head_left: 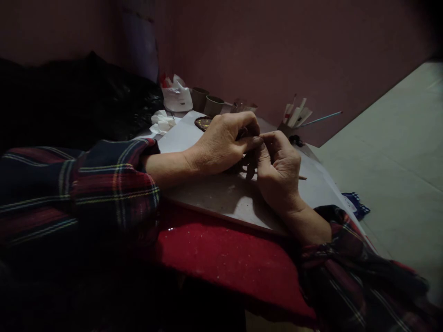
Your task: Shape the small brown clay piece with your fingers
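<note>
My left hand (221, 143) and my right hand (278, 170) meet above a white board (221, 193), fingertips pinched together and touching. What lies between the fingertips is too small and dark to make out. Below and behind the fingers shows a dark, thin-shaped item (249, 170), partly covered by both hands. A thin light stick (302, 178) pokes out to the right of my right hand. Just behind my left hand sits a round dark dish (202, 122) with yellow bits in it.
At the back stand a white tissue pack (177, 99), two dark cups (213, 106) and a holder with white sticks and a blue rod (321, 118). Crumpled tissue (162, 122) lies at left, beside black plastic (114, 101). A red surface (224, 258) runs along the front.
</note>
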### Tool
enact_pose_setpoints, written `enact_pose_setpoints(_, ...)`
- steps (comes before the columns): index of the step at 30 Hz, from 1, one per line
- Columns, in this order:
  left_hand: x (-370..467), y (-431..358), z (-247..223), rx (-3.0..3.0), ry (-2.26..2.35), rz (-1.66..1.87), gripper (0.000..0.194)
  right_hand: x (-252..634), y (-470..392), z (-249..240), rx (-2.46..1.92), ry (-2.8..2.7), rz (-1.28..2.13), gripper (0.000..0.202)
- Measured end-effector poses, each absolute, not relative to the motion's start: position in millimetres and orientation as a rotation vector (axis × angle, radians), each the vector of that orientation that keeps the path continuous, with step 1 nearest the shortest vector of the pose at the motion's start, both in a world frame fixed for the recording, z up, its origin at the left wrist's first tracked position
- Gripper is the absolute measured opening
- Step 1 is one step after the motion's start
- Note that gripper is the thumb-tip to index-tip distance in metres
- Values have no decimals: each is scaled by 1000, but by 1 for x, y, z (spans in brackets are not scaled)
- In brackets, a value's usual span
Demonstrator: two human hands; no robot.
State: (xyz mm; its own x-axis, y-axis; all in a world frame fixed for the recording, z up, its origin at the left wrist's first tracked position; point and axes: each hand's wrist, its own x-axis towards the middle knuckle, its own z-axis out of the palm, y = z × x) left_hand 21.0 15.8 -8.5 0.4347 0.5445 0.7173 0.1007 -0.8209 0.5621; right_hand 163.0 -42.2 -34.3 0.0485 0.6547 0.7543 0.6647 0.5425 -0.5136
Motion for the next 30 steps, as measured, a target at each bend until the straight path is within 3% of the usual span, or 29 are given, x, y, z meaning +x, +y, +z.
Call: enact_pose_setpoints(30,21,16,-9,2224,520,1369,4,163,-42,-34,-1141,-1638,1,11)
